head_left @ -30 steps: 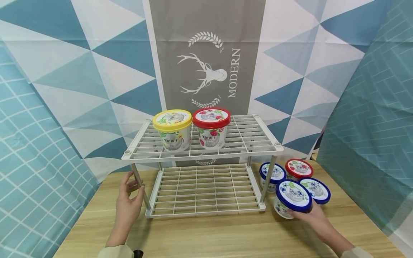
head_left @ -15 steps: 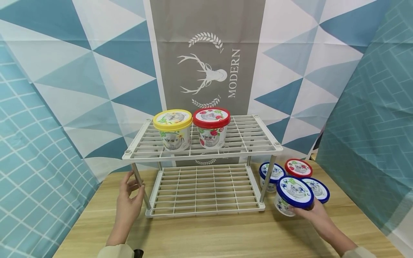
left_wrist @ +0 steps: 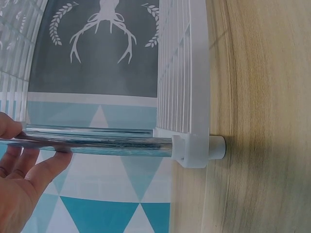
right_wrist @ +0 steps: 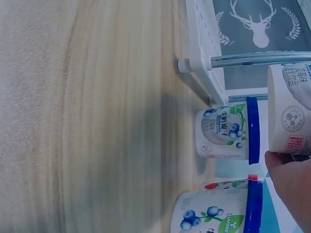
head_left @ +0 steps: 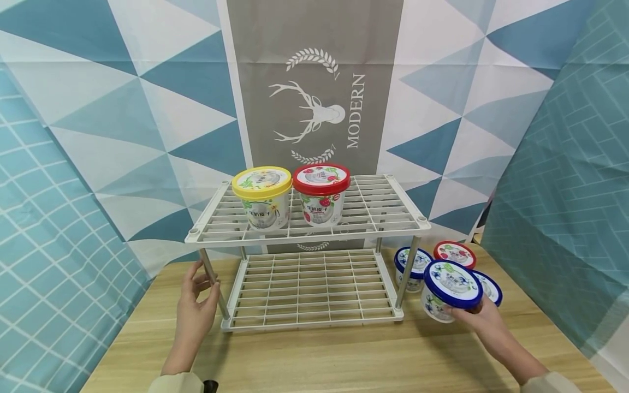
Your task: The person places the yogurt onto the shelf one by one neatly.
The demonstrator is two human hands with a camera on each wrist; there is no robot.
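Observation:
My left hand (head_left: 196, 311) grips the near-left metal post (head_left: 222, 304) of a white two-tier rack (head_left: 308, 238). In the left wrist view, thumb and fingers close on the post (left_wrist: 121, 145) from opposite sides. A blue-lidded tub (head_left: 451, 286) with blueberry print is held, slightly tilted, in my right hand (head_left: 486, 327), to the right of the rack. The right wrist view shows this tub (right_wrist: 286, 107) raised off the table, its base higher than the tubs standing there. On the upper shelf stand a yellow-lidded tub (head_left: 265, 213) and a red-lidded tub (head_left: 321, 210) side by side.
By the rack's right side, another blue-lidded tub (head_left: 422, 261), a red-lidded tub (head_left: 453, 254) and a partly hidden blue-lidded tub (head_left: 493, 292) stand on the wooden table (head_left: 314, 355). The lower shelf (head_left: 314, 325) is a white grid. A patterned cloth (head_left: 191, 136) hangs behind.
My right hand has raised the blue-lidded tub a little and shifted it slightly right, so it covers more of the tub behind. My left hand stays on the post.

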